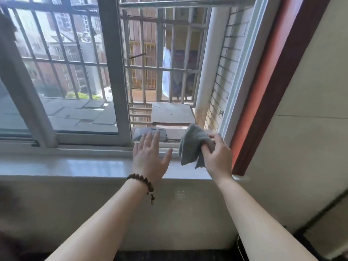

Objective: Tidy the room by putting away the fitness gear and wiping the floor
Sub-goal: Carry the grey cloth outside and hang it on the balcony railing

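Observation:
I face an open sliding window. My right hand (216, 157) grips a crumpled grey cloth (192, 146) and holds it above the white window sill (84, 166), close to the right side of the frame. My left hand (148, 155) is spread flat with straight fingers over the sill and the window track, a little left of the cloth, and holds nothing. A dark beaded bracelet (143, 182) sits on my left wrist. A second grey bundle (148, 133) lies just outside on the ledge, behind my left fingertips.
The sliding window frame (114, 72) stands to the left of the open gap. Metal security bars (160, 63) close off the outside. A dark red window trim (273, 81) and a pale wall (310, 129) are on the right. Below the sill is a plain wall (94, 204).

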`<state>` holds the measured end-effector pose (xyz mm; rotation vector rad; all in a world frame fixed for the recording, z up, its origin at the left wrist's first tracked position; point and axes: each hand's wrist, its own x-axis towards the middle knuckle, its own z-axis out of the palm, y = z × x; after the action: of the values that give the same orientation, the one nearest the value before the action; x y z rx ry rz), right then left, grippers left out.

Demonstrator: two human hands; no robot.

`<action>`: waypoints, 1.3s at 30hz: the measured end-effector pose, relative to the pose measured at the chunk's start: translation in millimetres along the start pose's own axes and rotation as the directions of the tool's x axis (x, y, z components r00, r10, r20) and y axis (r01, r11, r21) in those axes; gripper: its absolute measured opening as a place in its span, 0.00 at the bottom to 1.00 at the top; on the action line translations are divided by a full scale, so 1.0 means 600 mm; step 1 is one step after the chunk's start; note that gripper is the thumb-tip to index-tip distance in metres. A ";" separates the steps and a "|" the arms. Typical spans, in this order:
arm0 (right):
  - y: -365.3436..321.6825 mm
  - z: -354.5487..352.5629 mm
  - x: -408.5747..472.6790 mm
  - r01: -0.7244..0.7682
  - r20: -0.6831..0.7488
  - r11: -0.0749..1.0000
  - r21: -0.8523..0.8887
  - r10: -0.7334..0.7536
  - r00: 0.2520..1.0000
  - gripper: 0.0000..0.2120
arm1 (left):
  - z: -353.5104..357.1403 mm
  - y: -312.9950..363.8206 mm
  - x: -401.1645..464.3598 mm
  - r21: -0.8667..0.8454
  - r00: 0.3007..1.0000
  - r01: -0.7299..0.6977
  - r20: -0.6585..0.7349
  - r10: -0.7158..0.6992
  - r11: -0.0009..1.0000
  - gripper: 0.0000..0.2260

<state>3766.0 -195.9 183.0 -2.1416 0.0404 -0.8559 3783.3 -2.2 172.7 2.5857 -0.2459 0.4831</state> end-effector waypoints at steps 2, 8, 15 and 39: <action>0.014 0.020 0.044 0.010 0.012 1.000 0.009 -0.010 1.000 0.05 | 0.010 -0.002 0.048 -0.001 1.000 -0.012 -0.012 0.012 1.000 0.32; 0.046 0.084 0.172 0.050 -0.019 0.999 -0.009 -0.050 0.999 0.03 | 0.039 -0.017 0.208 -0.033 0.996 -0.080 -0.049 0.078 0.996 0.31; 0.041 0.160 0.317 0.052 -0.103 0.998 -0.033 -0.056 0.993 0.03 | 0.074 -0.043 0.402 -0.057 0.976 -0.217 -0.048 0.215 0.974 0.31; 0.034 0.209 0.556 -0.192 -0.101 0.980 0.051 0.196 0.975 0.09 | 0.031 0.015 0.681 -0.918 0.880 0.325 0.382 0.283 0.228 0.11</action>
<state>4101.6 -225.1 301.3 -2.0141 0.2799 -0.8464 4162.3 -53.3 317.0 1.3032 -0.4900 -0.3483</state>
